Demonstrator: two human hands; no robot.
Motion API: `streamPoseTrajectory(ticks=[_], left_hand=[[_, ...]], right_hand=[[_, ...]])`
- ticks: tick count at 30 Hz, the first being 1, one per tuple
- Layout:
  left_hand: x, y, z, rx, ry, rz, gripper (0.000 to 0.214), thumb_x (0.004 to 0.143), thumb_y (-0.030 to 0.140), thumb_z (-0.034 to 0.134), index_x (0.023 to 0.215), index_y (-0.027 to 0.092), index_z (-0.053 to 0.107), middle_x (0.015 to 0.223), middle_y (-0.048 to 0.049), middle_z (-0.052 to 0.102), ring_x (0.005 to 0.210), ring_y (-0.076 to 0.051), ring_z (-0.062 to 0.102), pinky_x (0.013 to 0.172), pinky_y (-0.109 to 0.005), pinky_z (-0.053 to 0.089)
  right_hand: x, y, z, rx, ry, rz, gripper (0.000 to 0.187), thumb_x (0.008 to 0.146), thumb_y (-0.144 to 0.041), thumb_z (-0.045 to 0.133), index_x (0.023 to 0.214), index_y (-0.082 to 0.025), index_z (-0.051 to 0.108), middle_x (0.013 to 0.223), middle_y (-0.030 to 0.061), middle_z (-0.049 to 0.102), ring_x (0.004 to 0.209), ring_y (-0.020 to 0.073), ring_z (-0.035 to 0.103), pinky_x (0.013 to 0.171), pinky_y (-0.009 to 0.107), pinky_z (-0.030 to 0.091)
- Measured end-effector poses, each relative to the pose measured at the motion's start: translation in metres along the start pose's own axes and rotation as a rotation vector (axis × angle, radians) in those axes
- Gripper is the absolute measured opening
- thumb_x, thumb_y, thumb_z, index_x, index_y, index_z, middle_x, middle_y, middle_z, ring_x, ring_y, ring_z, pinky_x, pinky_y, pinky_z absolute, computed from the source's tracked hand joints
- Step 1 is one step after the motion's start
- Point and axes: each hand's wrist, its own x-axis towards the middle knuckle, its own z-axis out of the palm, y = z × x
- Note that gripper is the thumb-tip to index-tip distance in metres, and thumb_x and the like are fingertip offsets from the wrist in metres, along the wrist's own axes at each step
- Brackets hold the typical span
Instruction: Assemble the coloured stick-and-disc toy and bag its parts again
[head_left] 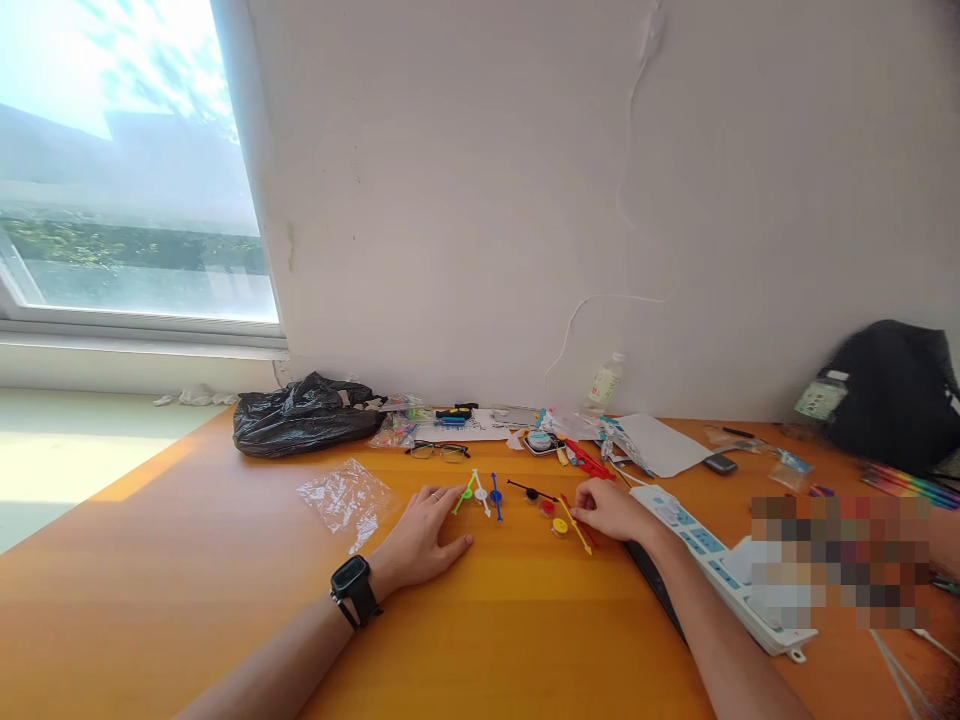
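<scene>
My left hand (427, 535), with a dark watch (352, 580) on its wrist, lies on the wooden table with fingers stretched out. Its fingertips reach the green arrow spinner (466, 493). Right of that lie a white arrow spinner (481, 495) and a blue one (496, 496). My right hand (609, 508) has curled, pinched fingers at a yellow plastic arrow (577, 527); what sits between the fingertips is hidden. Part of a red arrow shows beside them. Close by are a black arrow spinner (532, 494), a red round base (547, 509) and a yellow round base (559, 526).
A white power strip (705, 545) runs along the right of my right forearm. Clear plastic film (349, 500) lies left, eyeglasses (439, 452) and a black plastic bag (307, 415) behind. A bottle (604, 382) stands by the wall. Another person's arm (943, 540) shows at far right.
</scene>
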Motion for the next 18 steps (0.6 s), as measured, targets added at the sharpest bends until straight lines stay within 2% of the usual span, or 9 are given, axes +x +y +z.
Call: streamPoseTrajectory(ticks=[5,10,14,18], left_hand=[[0.0003,-0.0017,0.0013,-0.004,0.007,0.001,0.057,0.090,0.034,0.067,0.145,0.029,0.053,0.141,-0.0110,0.061,0.126,-0.033,0.056,0.109,-0.051,0.043],[-0.0006,-0.0018,0.0014,0.001,0.005,0.003,0.057,0.090,0.034,0.066,0.145,0.028,0.053,0.140,-0.0113,0.062,0.126,-0.033,0.056,0.109,-0.050,0.044],[-0.0007,-0.0004,0.0007,0.005,0.004,0.002,0.057,0.090,0.034,0.066,0.145,0.028,0.053,0.140,-0.0110,0.061,0.126,-0.033,0.055,0.109,-0.050,0.043],[-0.0006,0.0009,-0.0001,0.007,0.002,0.001,0.056,0.090,0.034,0.066,0.145,0.028,0.054,0.141,-0.0109,0.061,0.127,-0.032,0.055,0.110,-0.049,0.043]], right_hand=[[0.0015,0.0014,0.0002,-0.016,0.015,0.025,0.014,0.092,-0.030,0.065,0.087,-0.018,0.069,0.094,0.0077,0.076,0.083,0.0210,0.068,0.066,0.027,0.040],[0.0009,0.0012,0.0003,-0.033,0.010,0.052,0.021,0.090,-0.037,0.069,0.079,-0.019,0.066,0.084,0.0064,0.075,0.076,0.0212,0.067,0.061,0.028,0.037],[0.0000,0.0014,0.0016,-0.026,-0.007,0.047,0.015,0.088,-0.031,0.070,0.080,-0.019,0.066,0.085,0.0054,0.076,0.076,0.0199,0.068,0.061,0.027,0.038],[0.0014,0.0010,0.0004,-0.031,0.030,0.045,0.013,0.091,-0.027,0.065,0.081,-0.018,0.064,0.087,0.0062,0.075,0.079,0.0196,0.067,0.063,0.027,0.039]])
